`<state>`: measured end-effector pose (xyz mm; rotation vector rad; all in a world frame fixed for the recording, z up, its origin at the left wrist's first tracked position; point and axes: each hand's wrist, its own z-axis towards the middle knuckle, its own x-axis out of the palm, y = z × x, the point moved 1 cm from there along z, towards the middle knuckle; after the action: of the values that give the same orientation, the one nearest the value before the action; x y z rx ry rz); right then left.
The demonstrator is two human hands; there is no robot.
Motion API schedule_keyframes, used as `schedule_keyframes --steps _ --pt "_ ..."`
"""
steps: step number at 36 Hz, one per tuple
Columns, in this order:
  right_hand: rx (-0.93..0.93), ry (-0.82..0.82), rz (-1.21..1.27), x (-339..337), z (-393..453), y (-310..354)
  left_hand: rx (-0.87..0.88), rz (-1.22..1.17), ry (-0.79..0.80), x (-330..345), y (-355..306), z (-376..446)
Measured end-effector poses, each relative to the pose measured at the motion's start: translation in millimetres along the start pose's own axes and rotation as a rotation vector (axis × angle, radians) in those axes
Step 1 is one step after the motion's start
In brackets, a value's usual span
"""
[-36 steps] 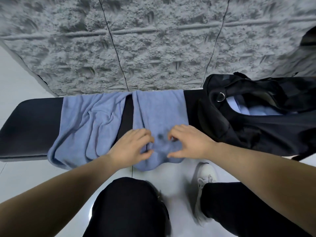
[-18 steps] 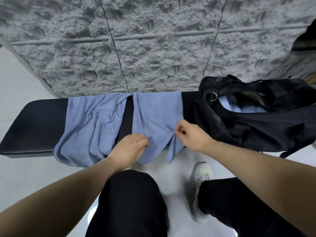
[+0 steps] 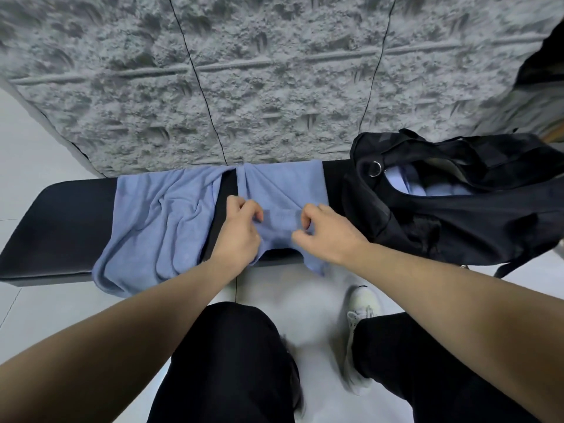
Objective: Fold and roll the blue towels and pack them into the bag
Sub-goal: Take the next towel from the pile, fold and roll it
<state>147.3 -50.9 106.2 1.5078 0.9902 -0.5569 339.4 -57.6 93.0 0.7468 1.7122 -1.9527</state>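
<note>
Two blue towels lie across a black bench [image 3: 58,227]. The left towel [image 3: 158,227] is crumpled and hangs over the front edge. The right towel [image 3: 283,190] lies folded lengthwise, its near end bunched between my hands. My left hand [image 3: 241,230] pinches the towel's left side and my right hand [image 3: 323,233] pinches its right side, fingers curled into the cloth. A corner of the towel dangles below my right hand. The black bag [image 3: 457,215] stands open on the bench's right end, with light blue towels [image 3: 427,187] inside.
A rough grey stone wall [image 3: 274,87] rises right behind the bench. White floor tiles [image 3: 45,300] lie in front. My black-trousered knees [image 3: 232,361] and a white shoe [image 3: 363,312] are below the bench edge. A dark object sits at the top right corner.
My hands moved up from the towel's hanging end onto the bench and closer together, gathering the near end of the right towel upward. The view shifted slightly.
</note>
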Motion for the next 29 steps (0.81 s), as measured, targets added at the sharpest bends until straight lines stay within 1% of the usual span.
schedule_keyframes --steps 2,5,8,10,12,13,15,18,22,26,29 --pt "-0.025 0.013 -0.106 1 -3 0 0.056 0.030 0.012 -1 -2 5" --pt "-0.089 0.033 -0.407 -1 -5 -5 0.216 0.388 0.041 -5 -1 6" --pt "-0.092 0.046 -0.653 -3 -3 -16 0.438 0.627 0.055 -4 1 4" --pt "-0.091 0.017 -0.710 -5 -3 -19 0.554 0.802 0.153 -2 6 2" --pt "-0.089 -0.014 -0.675 -9 -4 -19 0.560 0.944 0.206 0 9 1" --pt "-0.095 -0.017 -0.651 -10 -4 -19 0.541 0.969 0.209 2 10 0" --pt "-0.134 -0.017 -0.615 -11 -4 -19 0.545 0.961 0.203 6 9 -5" --pt "-0.169 -0.041 -0.500 -14 -5 -22 0.535 0.850 0.201 7 10 -5" --pt "-0.164 -0.091 -0.314 -13 -6 -26 0.394 0.645 0.175 0 9 0" --pt "-0.129 -0.150 -0.191 -14 -4 -33 0.254 0.397 0.247 -3 7 1" --pt "-0.081 -0.201 -0.072 -19 -4 -36 0.109 0.193 0.229 -7 8 0"
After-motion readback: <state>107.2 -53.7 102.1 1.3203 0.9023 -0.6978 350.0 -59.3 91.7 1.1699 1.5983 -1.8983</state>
